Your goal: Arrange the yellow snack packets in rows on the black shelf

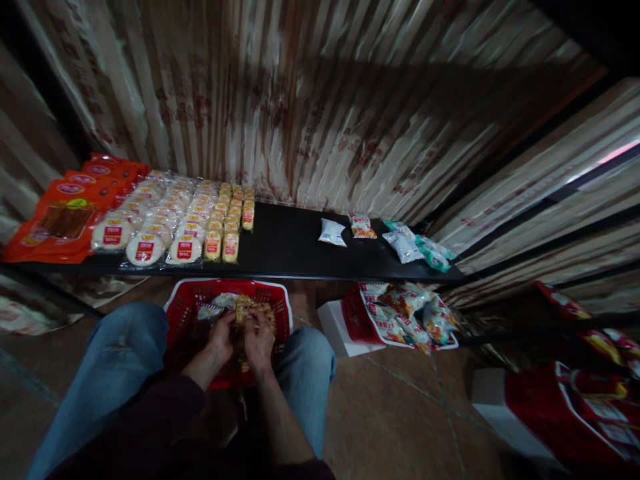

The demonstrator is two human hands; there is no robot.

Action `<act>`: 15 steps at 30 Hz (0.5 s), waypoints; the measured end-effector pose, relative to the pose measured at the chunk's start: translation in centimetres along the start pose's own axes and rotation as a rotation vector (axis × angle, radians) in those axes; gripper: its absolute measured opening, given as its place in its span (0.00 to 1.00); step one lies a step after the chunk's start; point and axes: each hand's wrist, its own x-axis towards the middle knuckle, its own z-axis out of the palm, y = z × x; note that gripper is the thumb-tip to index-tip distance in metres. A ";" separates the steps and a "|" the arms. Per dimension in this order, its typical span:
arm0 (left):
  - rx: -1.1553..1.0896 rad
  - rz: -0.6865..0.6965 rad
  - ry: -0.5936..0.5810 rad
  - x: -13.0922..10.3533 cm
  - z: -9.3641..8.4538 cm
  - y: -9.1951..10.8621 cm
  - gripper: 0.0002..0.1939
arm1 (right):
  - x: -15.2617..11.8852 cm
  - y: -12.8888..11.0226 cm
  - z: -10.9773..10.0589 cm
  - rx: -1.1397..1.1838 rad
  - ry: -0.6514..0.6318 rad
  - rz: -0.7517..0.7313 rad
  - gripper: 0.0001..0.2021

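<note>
Both hands reach down into a red basket (175,303) with a white rim, which stands between my knees. My left hand (221,333) has its fingers closed on the left edge of some small yellow wrapped snacks (243,308). Beside it, my right hand (259,339) curls its fingers over the same snacks from the right. White-and-blue packets (219,305) lie at the back of the basket. On the black shelf (285,243) above, rows of yellow wrapped snacks (229,245) sit beside round white crackers (145,249).
Orange bags (65,220) lie at the shelf's left end, small packets (333,232) towards its right. A second red basket (357,321) of snack bags stands below the shelf, and another red container (535,400) is at the lower right. Pleated fabric (300,100) hangs behind.
</note>
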 end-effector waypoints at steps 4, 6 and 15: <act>0.046 0.105 0.038 0.2 -0.3 -0.4 0.05 | 0.0 0.2 0.0 -0.008 -0.022 0.066 0.15; 0.072 0.168 0.022 0.4 -0.4 -0.6 0.07 | -0.1 0.0 -0.1 0.005 -0.036 0.104 0.16; 0.271 0.334 -0.062 -0.2 -0.3 -0.8 0.10 | -0.2 -1.0 -0.9 -0.010 -0.092 0.195 0.22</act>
